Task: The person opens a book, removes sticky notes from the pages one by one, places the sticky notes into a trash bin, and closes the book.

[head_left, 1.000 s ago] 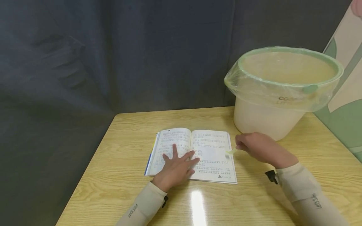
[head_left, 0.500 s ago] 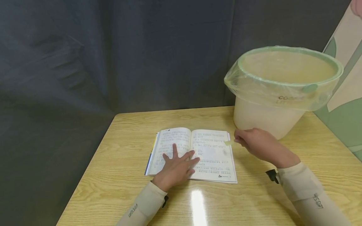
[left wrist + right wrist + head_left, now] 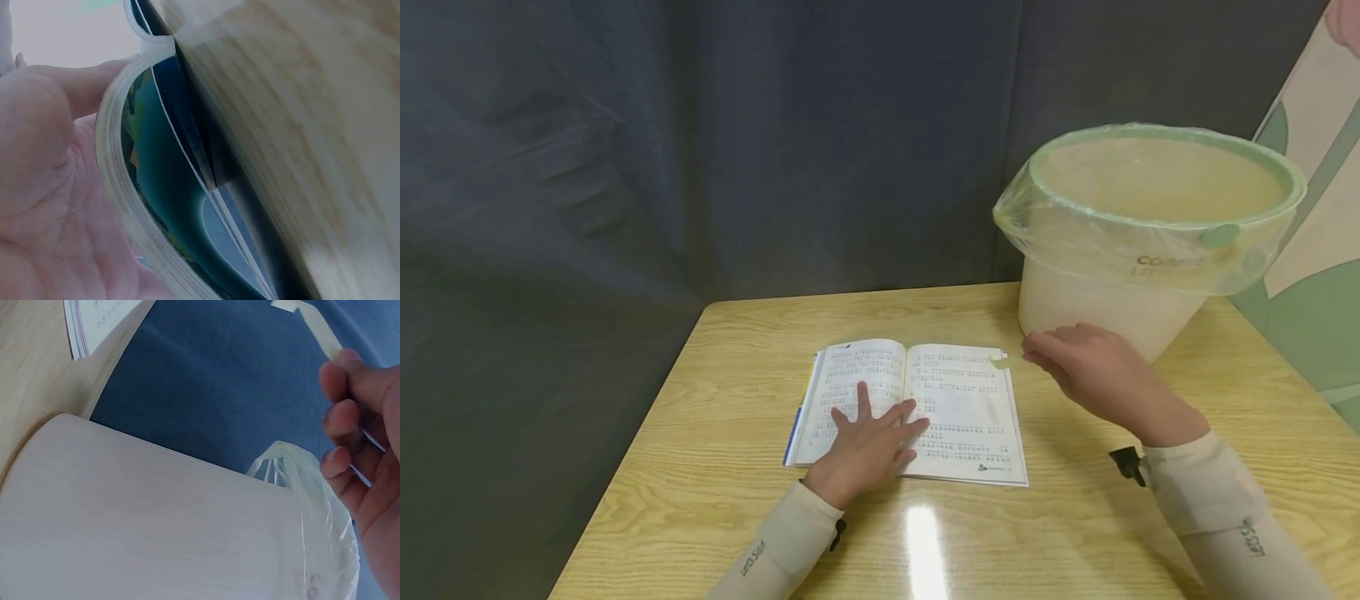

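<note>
Dark blue-grey curtains hang behind a pale wood-grain worktop (image 3: 715,467), with a green and cream patterned panel at the far right. An open paperback book with white printed pages (image 3: 958,412) lies flat near the middle, and the left hand (image 3: 868,446) rests palm down across its gutter with fingers spread straight, pinning the pages; the left wrist view shows the palm against the page edges and the blue-green cover beneath.

The right hand (image 3: 1093,367) is raised just past the book's upper right corner, pinching a small pale yellow-green paper strip (image 3: 1000,361) between fingertips (image 3: 340,419); in the right wrist view the strip (image 3: 319,334) sticks out beyond them. By my reading, the step in hand is carrying this strip clear of the page, and the nearest place for it is the cream plastic bin lined with a translucent green bag (image 3: 1150,242), which stands touching the worktop close behind that hand.

Any move that way calls for a lift over the tall rim (image 3: 1165,137), since the hand sits below it and near the bin's wall (image 3: 144,512). Loose liner overhang (image 3: 312,487) bulges outward and could catch fingers or strip. Nothing else lies between them.
</note>
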A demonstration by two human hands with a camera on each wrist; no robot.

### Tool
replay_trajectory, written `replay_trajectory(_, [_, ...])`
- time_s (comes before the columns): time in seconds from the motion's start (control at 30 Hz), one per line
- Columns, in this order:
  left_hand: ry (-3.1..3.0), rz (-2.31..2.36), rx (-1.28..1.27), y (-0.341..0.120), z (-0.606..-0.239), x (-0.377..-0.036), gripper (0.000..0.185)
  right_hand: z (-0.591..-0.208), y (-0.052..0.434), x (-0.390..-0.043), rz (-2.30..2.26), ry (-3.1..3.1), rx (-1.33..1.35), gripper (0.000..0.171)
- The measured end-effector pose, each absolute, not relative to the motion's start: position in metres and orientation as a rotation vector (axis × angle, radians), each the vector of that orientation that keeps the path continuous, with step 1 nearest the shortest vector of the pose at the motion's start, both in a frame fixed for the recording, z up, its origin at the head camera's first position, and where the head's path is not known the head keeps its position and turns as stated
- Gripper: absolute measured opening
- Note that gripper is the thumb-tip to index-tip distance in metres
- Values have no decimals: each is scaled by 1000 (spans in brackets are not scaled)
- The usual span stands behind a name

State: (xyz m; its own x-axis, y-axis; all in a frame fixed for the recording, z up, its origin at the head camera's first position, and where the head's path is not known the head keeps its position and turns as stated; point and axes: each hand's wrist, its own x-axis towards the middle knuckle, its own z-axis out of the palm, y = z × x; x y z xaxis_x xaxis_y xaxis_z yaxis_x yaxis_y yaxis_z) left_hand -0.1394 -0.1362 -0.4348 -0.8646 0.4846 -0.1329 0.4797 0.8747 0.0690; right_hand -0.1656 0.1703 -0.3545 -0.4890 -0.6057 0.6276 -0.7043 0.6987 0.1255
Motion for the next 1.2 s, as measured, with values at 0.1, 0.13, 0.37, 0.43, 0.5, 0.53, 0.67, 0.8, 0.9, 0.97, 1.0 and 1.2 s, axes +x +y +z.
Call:
replay_trajectory(0.1, [2899, 45, 763, -136, -434, -139, 47, -350, 171, -164, 207, -2229, 959, 52])
replay_trajectory(0.13, [2898, 45, 768, -136, -434, -139, 47, -349, 172, -163, 206, -2227, 948, 52])
replay_trajectory(0.37, [2869, 39, 779, -136, -431, -139, 47, -343, 175, -159, 183, -2236, 899, 53])
replay_trajectory(0.43, [2863, 43, 777, -136, -429, -139, 47, -341, 175, -157, 195, -2234, 894, 53])
replay_trajectory(0.5, [2858, 48, 776, -136, -428, -139, 48, -338, 174, -154, 223, -2215, 879, 52])
replay_trajectory(0.53, [2856, 51, 777, -136, -428, -139, 48, -336, 174, -152, 242, -2200, 865, 51])
replay_trajectory(0.67, [2853, 44, 783, -136, -427, -139, 48, -326, 171, -143, 348, -2077, 759, 49])
replay_trajectory(0.8, [2854, 33, 782, -137, -427, -139, 48, -318, 168, -136, 493, -1942, 650, 47])
replay_trajectory(0.9, [2856, 37, 783, -137, -428, -139, 48, -313, 166, -132, 578, -1878, 594, 46])
replay_trajectory(0.97, [2855, 41, 785, -137, -428, -139, 48, -309, 164, -130, 609, -1836, 559, 43])
replay_trajectory(1.0, [2857, 40, 789, -137, -428, -138, 48, -307, 163, -128, 633, -1806, 541, 41])
replay_trajectory(1.2, [2861, 42, 809, -138, -428, -138, 48, -298, 155, -122, 802, -1554, 441, 26])
